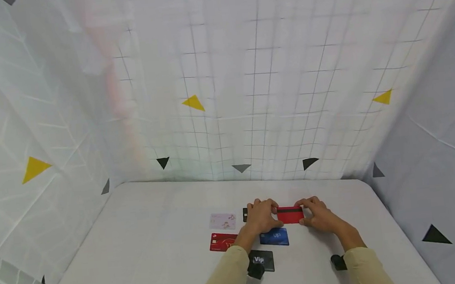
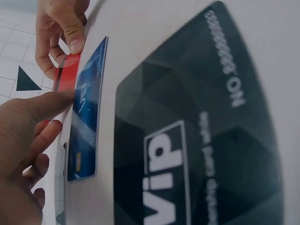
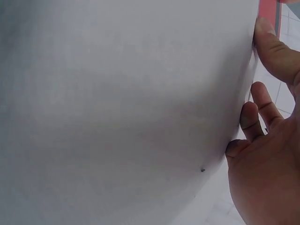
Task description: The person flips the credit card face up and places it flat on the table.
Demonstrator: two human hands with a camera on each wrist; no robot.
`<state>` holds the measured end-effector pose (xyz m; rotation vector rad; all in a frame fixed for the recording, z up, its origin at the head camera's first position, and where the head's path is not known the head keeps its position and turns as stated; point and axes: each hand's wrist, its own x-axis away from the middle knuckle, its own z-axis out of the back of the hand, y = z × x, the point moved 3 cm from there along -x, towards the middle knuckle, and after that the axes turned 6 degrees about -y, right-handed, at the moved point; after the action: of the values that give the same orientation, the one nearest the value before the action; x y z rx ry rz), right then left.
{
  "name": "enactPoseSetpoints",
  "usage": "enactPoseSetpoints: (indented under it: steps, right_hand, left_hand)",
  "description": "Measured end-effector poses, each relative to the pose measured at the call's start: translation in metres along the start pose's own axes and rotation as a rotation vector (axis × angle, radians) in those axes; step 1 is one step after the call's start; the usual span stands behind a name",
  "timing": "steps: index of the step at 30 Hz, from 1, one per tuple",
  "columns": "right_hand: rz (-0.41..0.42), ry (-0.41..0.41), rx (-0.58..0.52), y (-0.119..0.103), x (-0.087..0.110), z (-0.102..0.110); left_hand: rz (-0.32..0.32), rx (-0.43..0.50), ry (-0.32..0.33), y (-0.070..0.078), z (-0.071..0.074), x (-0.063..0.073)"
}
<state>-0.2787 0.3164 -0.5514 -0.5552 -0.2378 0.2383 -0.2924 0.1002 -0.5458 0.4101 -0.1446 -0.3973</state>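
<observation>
A red card [image 1: 290,215] with a dark stripe along its upper part is between my two hands, stripe side up. My left hand [image 1: 260,216] pinches its left end between thumb and fingers, and my right hand [image 1: 318,215] pinches the right end the same way. Just below the left hand lies a blue VIP card [image 1: 277,236], which shows its chip in the left wrist view. The left hand partly covers a dark card [image 1: 245,214] behind it. In the right wrist view, the thumb [image 3: 276,54] meets the red card's edge.
To the left lie a pale pink patterned card [image 1: 223,221] and a red VIP card [image 1: 222,241], partly behind the left forearm. A black Vip card [image 1: 267,260] is nearer, by the left wrist. White sheeting [image 1: 228,68] with coloured triangles stands around the white table [image 1: 154,240].
</observation>
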Motion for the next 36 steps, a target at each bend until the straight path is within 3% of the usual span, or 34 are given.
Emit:
enactPoseSetpoints:
  steps: [15,27,36]
  right_hand:
    - [0.028,0.03,0.014,-0.003,0.002,0.0]
    - [-0.056,0.023,-0.015,0.007,-0.005,-0.006]
    - [-0.042,0.035,-0.072,0.006,-0.003,-0.003]
  left_hand:
    - [-0.04,0.014,0.042,0.003,-0.002,-0.001]
    - [-0.043,0.018,0.041,0.004,0.0,0.003]
    - [-0.044,0.047,0.037,0.005,0.003,0.004]
